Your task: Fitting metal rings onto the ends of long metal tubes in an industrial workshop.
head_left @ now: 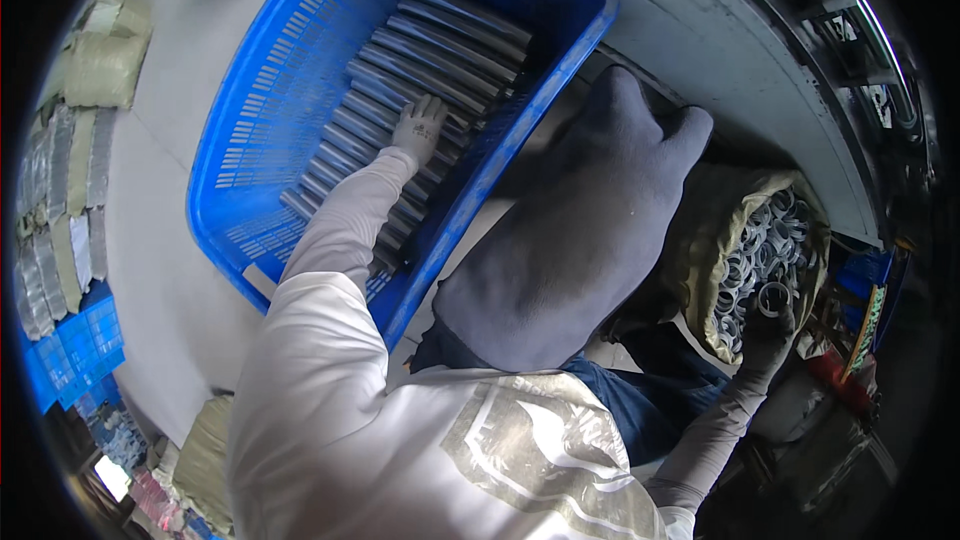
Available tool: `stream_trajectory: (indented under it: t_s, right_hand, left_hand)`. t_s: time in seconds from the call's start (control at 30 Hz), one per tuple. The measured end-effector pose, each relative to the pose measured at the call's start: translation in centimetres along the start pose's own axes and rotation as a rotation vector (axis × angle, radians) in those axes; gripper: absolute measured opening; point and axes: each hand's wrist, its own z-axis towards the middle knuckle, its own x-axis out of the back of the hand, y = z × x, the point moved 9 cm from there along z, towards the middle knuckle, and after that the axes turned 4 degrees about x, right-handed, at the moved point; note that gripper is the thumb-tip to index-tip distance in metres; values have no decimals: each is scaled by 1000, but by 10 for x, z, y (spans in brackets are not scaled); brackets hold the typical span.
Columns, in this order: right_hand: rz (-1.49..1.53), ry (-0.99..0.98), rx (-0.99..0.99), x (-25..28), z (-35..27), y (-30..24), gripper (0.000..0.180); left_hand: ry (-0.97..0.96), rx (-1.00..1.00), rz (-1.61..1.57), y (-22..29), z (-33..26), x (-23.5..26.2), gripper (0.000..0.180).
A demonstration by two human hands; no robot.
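Observation:
On the left, my left hand [420,128], in a light grey work glove, reaches into a large blue plastic basket [497,168]. Its fingers lie stretched over the shiny metal tubes [432,55], which are stacked side by side there. At the right, my right hand [768,332], in a darker glove, is at the mouth of an open woven sack [702,312] full of grey metal rings [772,230]. One ring [774,285] stands upright at its fingertips, which look closed on its lower edge. The undersides of both hands are hidden.
A big grey cloth-covered form [580,230] lies between basket and sack, above my jeans [640,395]. A pale metal panel [740,60] stands behind the sack. Wrapped bundles [65,210] and blue crates [75,345] are piled at the far left.

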Motion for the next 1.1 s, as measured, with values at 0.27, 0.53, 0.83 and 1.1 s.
stream_trajectory:
  t_s: [0.27, 0.53, 0.83, 1.1]
  right_hand:
    - [853, 4, -352, -17, -14, 22, 55]
    - [736, 68, -275, -3, 2, -50, 48]
    - [1964, 94, -720, -24, 11, -92, 40]
    - [983, 428, -44, 41, 23, -141, 31]
  left_hand:
    - [-524, -14, 115, 22, 18, -47, 25]
    - [-406, 127, -570, 13, -16, -37, 57]
    - [240, -219, -865, 71, 60, 388, 56]
    - [179, -724, -392, 285, 9, 469, 78]
